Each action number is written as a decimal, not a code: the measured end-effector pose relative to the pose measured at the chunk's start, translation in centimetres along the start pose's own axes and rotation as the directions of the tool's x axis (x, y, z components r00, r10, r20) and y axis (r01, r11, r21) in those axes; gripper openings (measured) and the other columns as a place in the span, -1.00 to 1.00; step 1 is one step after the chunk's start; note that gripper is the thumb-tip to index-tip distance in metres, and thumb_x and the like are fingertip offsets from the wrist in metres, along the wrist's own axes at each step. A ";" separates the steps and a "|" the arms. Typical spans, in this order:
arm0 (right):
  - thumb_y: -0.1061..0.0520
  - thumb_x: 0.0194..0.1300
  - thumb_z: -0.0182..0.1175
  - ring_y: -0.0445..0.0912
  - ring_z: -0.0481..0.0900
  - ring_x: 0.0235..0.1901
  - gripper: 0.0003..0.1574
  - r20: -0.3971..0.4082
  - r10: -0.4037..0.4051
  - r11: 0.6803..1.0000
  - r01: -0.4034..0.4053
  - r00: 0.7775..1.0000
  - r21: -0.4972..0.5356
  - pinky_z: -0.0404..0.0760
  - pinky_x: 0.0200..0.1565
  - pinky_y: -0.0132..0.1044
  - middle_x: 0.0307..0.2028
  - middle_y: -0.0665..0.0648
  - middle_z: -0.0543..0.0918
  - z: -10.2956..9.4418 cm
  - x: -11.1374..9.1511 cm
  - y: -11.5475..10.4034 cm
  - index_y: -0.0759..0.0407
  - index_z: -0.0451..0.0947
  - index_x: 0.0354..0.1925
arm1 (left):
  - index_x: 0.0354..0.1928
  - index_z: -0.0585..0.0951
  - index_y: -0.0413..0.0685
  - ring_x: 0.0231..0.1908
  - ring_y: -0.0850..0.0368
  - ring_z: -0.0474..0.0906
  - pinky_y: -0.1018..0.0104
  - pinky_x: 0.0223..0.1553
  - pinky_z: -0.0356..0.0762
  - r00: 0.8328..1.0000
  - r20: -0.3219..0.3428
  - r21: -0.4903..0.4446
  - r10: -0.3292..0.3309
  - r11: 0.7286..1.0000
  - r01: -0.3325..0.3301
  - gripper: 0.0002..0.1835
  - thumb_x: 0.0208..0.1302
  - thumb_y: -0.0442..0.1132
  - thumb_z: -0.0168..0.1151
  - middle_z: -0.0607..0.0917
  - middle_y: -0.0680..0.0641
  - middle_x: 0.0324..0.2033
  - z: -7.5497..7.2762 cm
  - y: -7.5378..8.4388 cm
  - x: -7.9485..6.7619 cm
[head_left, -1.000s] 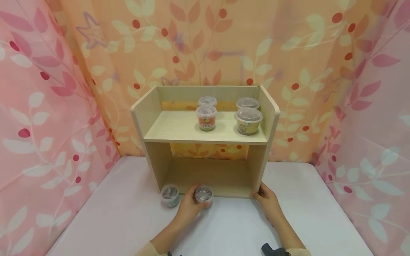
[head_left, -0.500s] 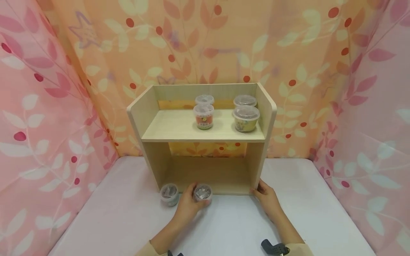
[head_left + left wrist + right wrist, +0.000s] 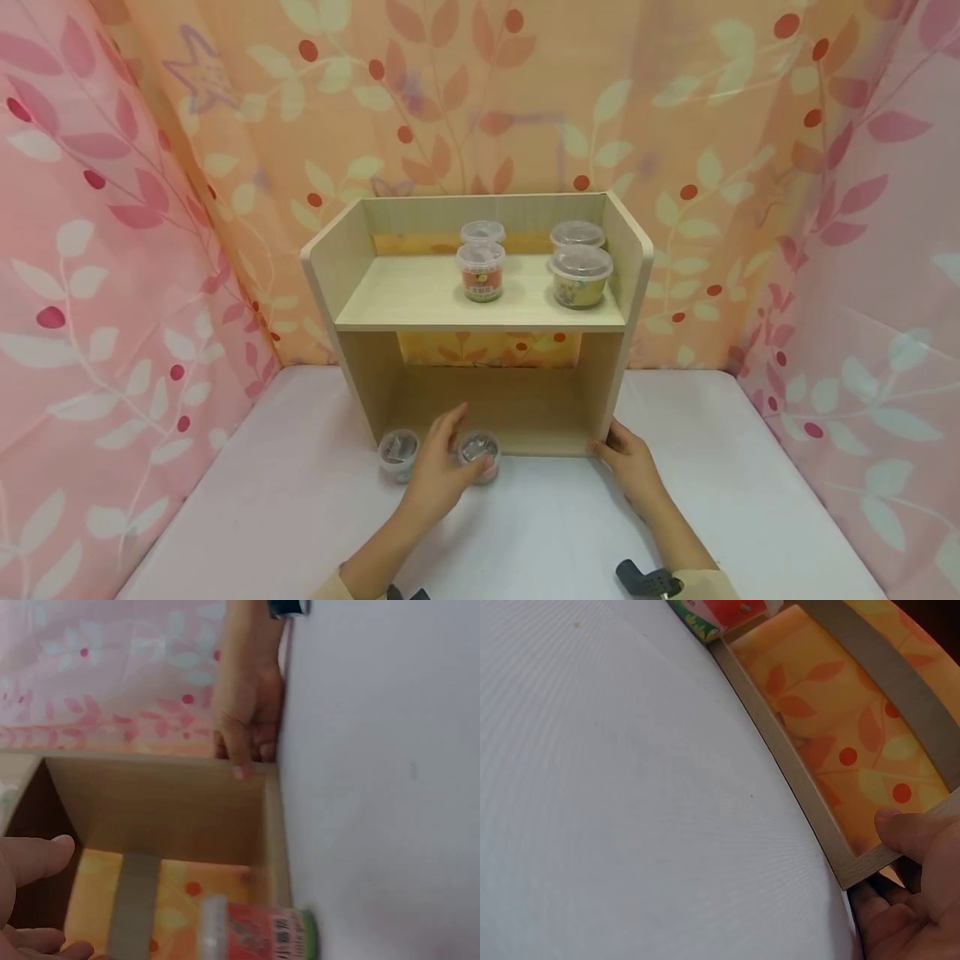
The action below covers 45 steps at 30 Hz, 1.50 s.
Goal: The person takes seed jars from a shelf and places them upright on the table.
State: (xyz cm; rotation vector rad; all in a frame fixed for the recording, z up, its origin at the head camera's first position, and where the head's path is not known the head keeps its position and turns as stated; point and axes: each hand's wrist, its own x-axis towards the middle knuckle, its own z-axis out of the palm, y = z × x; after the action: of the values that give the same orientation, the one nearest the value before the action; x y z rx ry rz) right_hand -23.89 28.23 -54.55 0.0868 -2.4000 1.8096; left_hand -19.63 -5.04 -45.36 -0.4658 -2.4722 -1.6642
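Note:
My left hand (image 3: 435, 475) is beside a small clear-lidded plastic tub (image 3: 478, 447), its fingers spread apart and loose. In the left wrist view this tub (image 3: 259, 930) shows a red label and a green base, away from the fingers (image 3: 37, 859). The tub stands on the table at the front of a light wooden two-tier shelf (image 3: 480, 327). A similar tub (image 3: 397, 454) stands to its left. My right hand (image 3: 633, 471) grips the lower front corner of the shelf's right side panel. In the right wrist view the thumb (image 3: 907, 832) lies over the panel's edge.
On the upper tier, two small tubs with red labels, the front one (image 3: 482, 275) nearest, stand behind one another. Two wider yellow bowls, the front bowl (image 3: 581, 279) nearest, stand at the right. A white cloth covers the table (image 3: 540, 533); floral curtains (image 3: 675, 100) surround it.
My left hand has let go of the tub and its fingers have opened and risen a little to the left. The tub stays in place. My right hand still holds the shelf's corner.

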 end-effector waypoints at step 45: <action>0.13 0.39 0.34 0.24 0.36 0.42 -0.11 0.001 0.007 1.000 -0.007 1.000 -0.019 0.43 0.07 -0.68 0.41 0.38 0.42 0.0 -0.2 0.2 0.22 0.21 0.55 | 0.55 0.22 -0.03 0.49 -0.02 0.26 0.04 0.48 0.28 0.991 0.134 0.105 0.008 0.994 -0.022 -0.06 0.26 0.10 0.45 0.36 -0.09 0.48 -11.7 17.8 14.8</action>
State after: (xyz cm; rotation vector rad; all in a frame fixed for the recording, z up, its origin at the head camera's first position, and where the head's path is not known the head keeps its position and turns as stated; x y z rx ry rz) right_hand -23.74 28.32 -54.77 0.0774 -2.4209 1.7893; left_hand -28.72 -6.93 -21.13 -0.5998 -2.6285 -1.5332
